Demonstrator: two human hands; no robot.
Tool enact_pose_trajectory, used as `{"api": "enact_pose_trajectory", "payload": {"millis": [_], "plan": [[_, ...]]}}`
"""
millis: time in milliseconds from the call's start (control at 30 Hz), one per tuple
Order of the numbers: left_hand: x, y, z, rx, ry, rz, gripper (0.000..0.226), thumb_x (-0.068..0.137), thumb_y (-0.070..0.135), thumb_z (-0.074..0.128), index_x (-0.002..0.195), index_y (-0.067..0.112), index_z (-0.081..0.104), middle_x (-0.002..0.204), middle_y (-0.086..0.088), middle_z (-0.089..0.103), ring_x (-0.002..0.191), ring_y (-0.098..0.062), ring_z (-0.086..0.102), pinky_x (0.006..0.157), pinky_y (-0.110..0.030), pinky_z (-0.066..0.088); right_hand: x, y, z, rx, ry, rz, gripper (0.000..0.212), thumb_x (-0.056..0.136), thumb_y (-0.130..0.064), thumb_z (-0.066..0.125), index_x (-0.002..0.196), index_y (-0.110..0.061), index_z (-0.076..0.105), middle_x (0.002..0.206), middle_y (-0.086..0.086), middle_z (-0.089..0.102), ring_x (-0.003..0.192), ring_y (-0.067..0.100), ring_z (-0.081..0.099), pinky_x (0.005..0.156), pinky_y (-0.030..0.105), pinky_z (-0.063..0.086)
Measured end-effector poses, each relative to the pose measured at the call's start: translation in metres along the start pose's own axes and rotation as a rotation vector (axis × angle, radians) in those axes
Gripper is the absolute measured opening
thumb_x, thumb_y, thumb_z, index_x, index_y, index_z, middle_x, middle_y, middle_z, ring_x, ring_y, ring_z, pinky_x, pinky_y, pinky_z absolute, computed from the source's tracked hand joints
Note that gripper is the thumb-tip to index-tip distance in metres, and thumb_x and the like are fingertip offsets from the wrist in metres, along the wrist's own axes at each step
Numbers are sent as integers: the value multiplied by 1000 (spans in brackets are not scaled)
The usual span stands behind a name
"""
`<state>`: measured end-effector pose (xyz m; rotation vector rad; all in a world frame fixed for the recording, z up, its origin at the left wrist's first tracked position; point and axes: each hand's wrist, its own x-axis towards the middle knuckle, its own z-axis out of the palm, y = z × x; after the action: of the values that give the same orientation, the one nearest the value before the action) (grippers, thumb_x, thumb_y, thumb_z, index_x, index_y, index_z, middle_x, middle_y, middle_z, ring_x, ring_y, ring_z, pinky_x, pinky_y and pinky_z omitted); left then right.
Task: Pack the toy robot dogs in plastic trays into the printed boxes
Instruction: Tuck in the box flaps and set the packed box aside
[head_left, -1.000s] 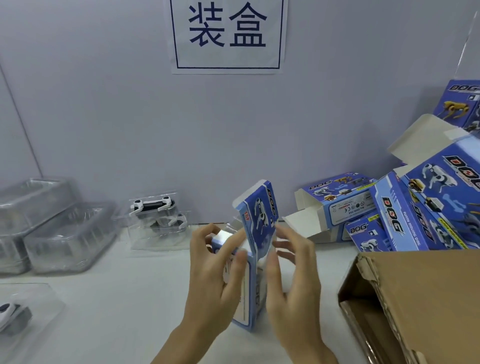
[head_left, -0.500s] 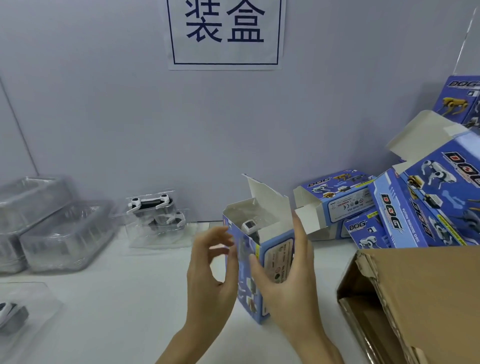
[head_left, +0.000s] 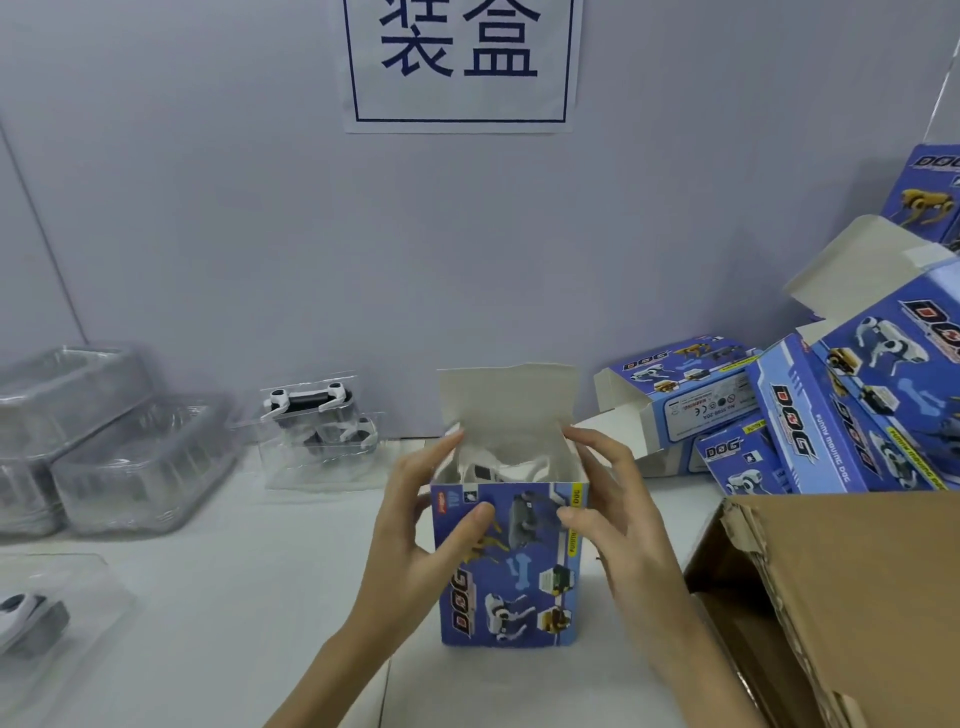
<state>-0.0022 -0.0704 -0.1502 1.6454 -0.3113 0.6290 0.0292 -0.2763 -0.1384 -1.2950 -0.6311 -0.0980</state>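
Printed box upright at centre frame, both hands clasping its sides.

At far left sit clear plastic trays and, further right, a toy robot dog in its tray on the white surface. The left hand and right hand grip the printed box, thumbs on its front; its long axis is vertical, open mouth up, rear flap raised. Half a second ago it stood corner-on; now its front faces the camera. Boxes pile upper right; a cardboard carton lies lower right.
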Motion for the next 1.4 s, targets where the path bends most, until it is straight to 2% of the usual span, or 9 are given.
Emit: {"api": "enact_pose_trajectory", "payload": {"millis": [133,333,433,533,700,867,1167,1267,1400], "plan": [[-8,8,12,-7,-35,65,56,82,62,80,132,43,63,136,9,49,129,-26,60,79,-39,66,-2,0,-2,39,138,-6,40,96,-32,52,135,-27,63,144,3,61,135,30,57,102,51,51],[-7,16,12,49,-94,78,44,82,63,79,113,35,65,127,7,52,124,-34,59,79,-45,65,-3,-3,13,-128,236,-6,61,84,-82,57,110,-27,67,127,3,69,111,31,71,75,40,64],[-2,18,8,157,-78,170,22,88,50,73,104,37,66,130,9,52,131,-28,53,93,-39,59,-1,-5,13,-252,252,-107,54,92,-78,48,99,-28,68,152,-19,52,140,7,51,97,30,55],[1,19,9,171,-45,216,15,94,42,68,105,33,71,143,9,49,140,-26,49,96,-34,57,1,-11,16,-254,296,-120,56,91,-78,50,101,-27,71,139,-18,63,129,3,59,89,12,51],[2,20,12,21,-64,154,36,100,51,62,131,33,65,146,7,54,140,-31,50,82,-45,66,-2,-8,17,-238,348,-110,28,97,-45,64,121,-32,65,128,-1,68,121,24,66,85,45,63],[1,24,11,-192,-47,79,44,95,51,71,122,37,38,149,-1,55,132,-37,59,72,-56,65,-7,-10,27,-165,398,-139,36,91,-51,66,118,-31,55,127,-11,66,121,21,66,72,25,63],[1,25,4,-48,-116,36,47,89,67,68,128,46,52,145,16,55,137,-26,57,80,-60,63,-9,-6,27,-140,374,-109,50,93,-62,60,128,-29,46,138,-1,60,128,31,62,82,61,62],[-1,25,3,11,-141,54,50,86,69,69,127,45,52,145,20,53,139,-27,53,84,-57,63,-9,-2,24,-178,371,-158,32,100,-35,58,129,-29,47,137,-2,60,129,30,61,79,57,64],[-1,29,8,-91,-99,-11,47,88,71,66,119,37,57,143,12,58,133,-29,61,80,-61,63,-10,-1,24,-237,369,-239,40,97,-40,56,135,-29,47,135,-14,58,131,24,59,79,37,65]]}}
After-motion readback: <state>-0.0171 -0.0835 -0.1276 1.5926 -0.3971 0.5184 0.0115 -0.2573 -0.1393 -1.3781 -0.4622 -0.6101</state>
